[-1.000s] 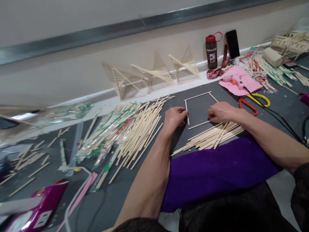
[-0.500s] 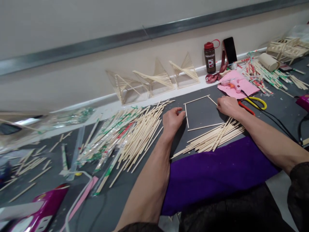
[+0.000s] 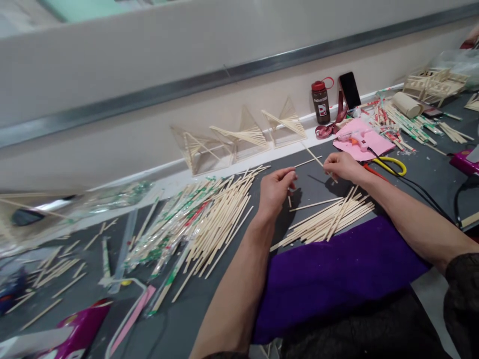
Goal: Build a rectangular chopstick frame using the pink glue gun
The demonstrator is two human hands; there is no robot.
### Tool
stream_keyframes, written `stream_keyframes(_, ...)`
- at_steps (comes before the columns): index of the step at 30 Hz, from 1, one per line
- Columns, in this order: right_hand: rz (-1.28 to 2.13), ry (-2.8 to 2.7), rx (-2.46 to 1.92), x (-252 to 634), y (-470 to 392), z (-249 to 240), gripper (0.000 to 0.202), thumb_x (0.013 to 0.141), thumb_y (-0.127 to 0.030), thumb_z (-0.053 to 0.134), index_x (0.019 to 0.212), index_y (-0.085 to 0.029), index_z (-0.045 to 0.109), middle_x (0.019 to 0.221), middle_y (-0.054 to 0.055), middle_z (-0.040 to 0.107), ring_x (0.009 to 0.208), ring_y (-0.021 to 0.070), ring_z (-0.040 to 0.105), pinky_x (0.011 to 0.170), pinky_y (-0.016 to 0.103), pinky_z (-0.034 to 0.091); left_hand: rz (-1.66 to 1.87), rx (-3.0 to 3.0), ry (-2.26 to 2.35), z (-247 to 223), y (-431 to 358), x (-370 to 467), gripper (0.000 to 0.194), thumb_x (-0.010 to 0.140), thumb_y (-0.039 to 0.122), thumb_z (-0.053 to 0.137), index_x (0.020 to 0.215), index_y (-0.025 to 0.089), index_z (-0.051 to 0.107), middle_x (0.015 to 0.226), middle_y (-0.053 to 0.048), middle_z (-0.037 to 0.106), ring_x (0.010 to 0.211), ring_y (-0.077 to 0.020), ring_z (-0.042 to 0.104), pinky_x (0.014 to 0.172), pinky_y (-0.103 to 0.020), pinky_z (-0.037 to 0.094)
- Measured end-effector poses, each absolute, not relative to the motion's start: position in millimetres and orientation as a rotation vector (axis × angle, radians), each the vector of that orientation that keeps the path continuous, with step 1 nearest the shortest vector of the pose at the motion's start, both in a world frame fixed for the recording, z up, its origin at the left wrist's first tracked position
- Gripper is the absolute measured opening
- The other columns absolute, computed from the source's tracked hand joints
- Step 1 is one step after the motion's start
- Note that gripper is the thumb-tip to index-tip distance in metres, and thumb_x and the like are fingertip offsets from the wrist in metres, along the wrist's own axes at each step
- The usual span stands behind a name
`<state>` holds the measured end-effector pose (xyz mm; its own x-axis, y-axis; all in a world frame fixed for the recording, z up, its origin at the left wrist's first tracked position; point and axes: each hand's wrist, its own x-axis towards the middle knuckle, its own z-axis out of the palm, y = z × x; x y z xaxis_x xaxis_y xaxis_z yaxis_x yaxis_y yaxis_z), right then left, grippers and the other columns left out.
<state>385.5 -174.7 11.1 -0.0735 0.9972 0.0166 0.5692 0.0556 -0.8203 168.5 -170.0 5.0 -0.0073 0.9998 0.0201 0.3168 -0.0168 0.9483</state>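
Stick frame [image 3: 312, 160] now lifted off table.

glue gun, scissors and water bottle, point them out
glue gun [image 3: 357, 139], head view, on its pink body
scissors [image 3: 391, 163], head view, on the yellow handle loop
water bottle [image 3: 321, 103], head view, on the dark body below the red cap

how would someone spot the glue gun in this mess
Look along the pale wall to the dark bottle with a red cap. Just right of it lies a pink sheet; the glue gun rests on it, the only pistol-shaped tool, trailing a black cord.
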Motion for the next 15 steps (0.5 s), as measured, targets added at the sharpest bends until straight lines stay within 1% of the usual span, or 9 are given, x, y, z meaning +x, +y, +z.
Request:
stream_keyframes(2,1.149,-1.589,-1.351,379,-179,12,0.013,0.084,-0.014,0.055,0.073,-0.016,0.059,0.069,0.000,0.067,0.050,0.0071,0.055,0.050,0.019,0.037,1.118,1.242,1.252,16,-173,185,0.032,0.077,0.031,0.072,0.104,0.012,0.074,0.092,-0.009,0.076,0.058,-0.0101,0.063,0.045,-0.018,0.041)
stream_keyframes(5,1.383,-1.530,-1.150,371,-187,16,0.014,0.086,-0.015,0.057,0.073,-0.017,0.055,0.061,-0.004,0.060,0.046,0.0053,0.051,0.045,0.018,0.031,1.175,1.022,1.087,27,-176,207,0.024,0.077,0.025,0.076,0.096,0.012,0.071,0.086,-0.006,0.075,0.055,-0.0078,0.062,0.041,-0.016,0.038)
stream_keyframes(7,1.449,-1.528,-1.104,368,-191,18,0.016,0.088,-0.019,0.059,0.073,-0.018,0.055,0.058,-0.005,0.059,0.044,0.0052,0.049,0.043,0.019,0.030,1.235,0.947,1.030,29,-177,216,0.021,0.077,0.022,0.077,0.095,0.012,0.070,0.079,-0.003,0.073,0.049,-0.0050,0.057,0.040,-0.015,0.037)
stream_keyframes(10,1.493,-1.533,-1.100,368,-190,18,0.018,0.089,-0.022,0.060,0.073,-0.017,0.055,0.061,-0.004,0.063,0.042,0.0042,0.048,0.041,0.019,0.028,1.291,0.909,1.000,25,-180,221,0.020,0.077,0.021,0.078,0.093,0.013,0.070,0.070,0.001,0.070,0.046,-0.0031,0.053,0.040,-0.014,0.035)
stream_keyframes(12,1.508,-1.561,-1.101,370,-187,14,0.017,0.087,-0.023,0.063,0.073,-0.017,0.056,0.062,-0.004,0.065,0.042,0.0041,0.050,0.040,0.019,0.027,1.297,0.910,1.006,22,-182,222,0.020,0.075,0.021,0.079,0.091,0.013,0.071,0.068,0.001,0.069,0.046,-0.0033,0.054,0.040,-0.014,0.036)
stream_keyframes(15,1.534,-1.610,-1.074,371,-183,8,0.020,0.081,-0.025,0.071,0.068,-0.017,0.057,0.059,-0.004,0.064,0.042,0.0045,0.052,0.039,0.018,0.028,1.292,0.918,1.009,18,-185,222,0.021,0.072,0.021,0.081,0.088,0.012,0.071,0.066,0.001,0.069,0.046,-0.0038,0.054,0.040,-0.014,0.037)
